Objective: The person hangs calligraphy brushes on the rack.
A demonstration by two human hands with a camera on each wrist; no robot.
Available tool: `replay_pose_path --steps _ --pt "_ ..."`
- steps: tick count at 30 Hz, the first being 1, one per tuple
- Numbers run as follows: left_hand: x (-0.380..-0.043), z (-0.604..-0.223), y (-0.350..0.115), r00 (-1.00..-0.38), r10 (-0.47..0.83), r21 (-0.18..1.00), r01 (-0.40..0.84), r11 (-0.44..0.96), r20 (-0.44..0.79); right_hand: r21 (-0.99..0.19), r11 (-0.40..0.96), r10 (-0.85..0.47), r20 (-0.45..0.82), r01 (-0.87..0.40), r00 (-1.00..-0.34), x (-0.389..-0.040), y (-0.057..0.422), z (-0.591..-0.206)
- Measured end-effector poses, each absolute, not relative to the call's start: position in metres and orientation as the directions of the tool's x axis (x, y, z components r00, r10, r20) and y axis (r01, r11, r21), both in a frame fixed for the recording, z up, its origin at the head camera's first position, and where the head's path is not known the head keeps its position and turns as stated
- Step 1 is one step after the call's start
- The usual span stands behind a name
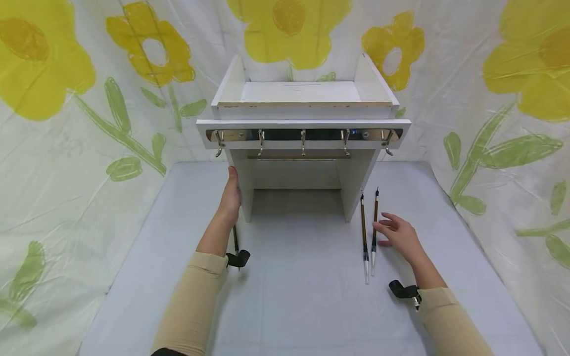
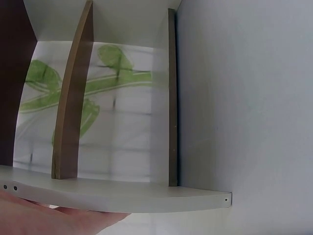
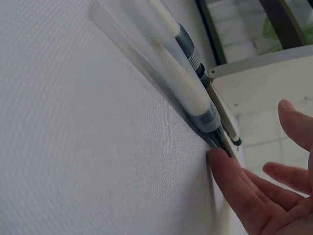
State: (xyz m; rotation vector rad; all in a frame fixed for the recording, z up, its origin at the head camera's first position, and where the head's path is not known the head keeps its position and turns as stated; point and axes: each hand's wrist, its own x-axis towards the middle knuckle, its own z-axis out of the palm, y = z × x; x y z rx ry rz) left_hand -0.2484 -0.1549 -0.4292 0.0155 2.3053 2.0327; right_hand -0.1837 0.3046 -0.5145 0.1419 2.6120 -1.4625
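Table [image 1: 303, 287] has a smooth pale grey-white top, faint creases, soft shadows under both arms. Its far edge and both side edges meet white curtain [image 1: 40, 163], printed with big yellow flowers [image 1: 289, 17] and green leaves [image 1: 118, 105]; some folds and grid-like shading in the cloth.

White rack [image 1: 303, 111] stands upright by the far edge, about midway between the two far corners. Metal strip [image 1: 280, 134] across its front, five hooks [image 1: 304, 142].

Left hand [image 1: 231, 198] is at the rack's left side panel [image 1: 246, 198], thumb up; fingers [image 2: 98, 219] lie straight along the outer face, not wrapped round it.

Inner brush [image 1: 363, 225] and outer brush [image 1: 376, 207] lie side by side between rack and right edge, clear-capped ends toward the near edge. Right hand [image 1: 400, 236] is at the outer one, thumb and fingers spread, not gripping; contact unclear.

Third brush [image 1: 235, 236] lies left of the rack's front, on the left edge's side, partly hidden by the left arm. Beige sleeves [image 1: 191, 301], black camera [image 1: 240, 258] at each wrist.
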Motion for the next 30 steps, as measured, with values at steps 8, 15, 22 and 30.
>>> replay_pose_path --steps 8,15,22,30 --pt "-0.247 -0.427 -0.154 -0.996 0.032 0.986 -0.081 0.144 -0.086 -0.829 0.536 0.031 -0.171 0.16 -0.985 -0.188 0.304 -0.52" --pt "-0.247 -0.427 -0.154 -0.996 0.034 0.988 -0.072 0.137 -0.078 -0.84 0.514 0.053 -0.173 0.175 -0.984 -0.194 0.299 -0.523" --pt "-0.247 -0.427 -0.155 -0.997 0.062 0.99 -0.038 0.134 -0.046 -0.819 0.546 0.066 -0.168 0.176 -0.984 -0.197 0.297 -0.525" --pt "-0.247 -0.427 -0.155 -0.997 0.063 0.988 -0.04 0.146 -0.049 -0.807 0.56 0.064 -0.185 0.189 -0.981 -0.2 0.296 -0.525"
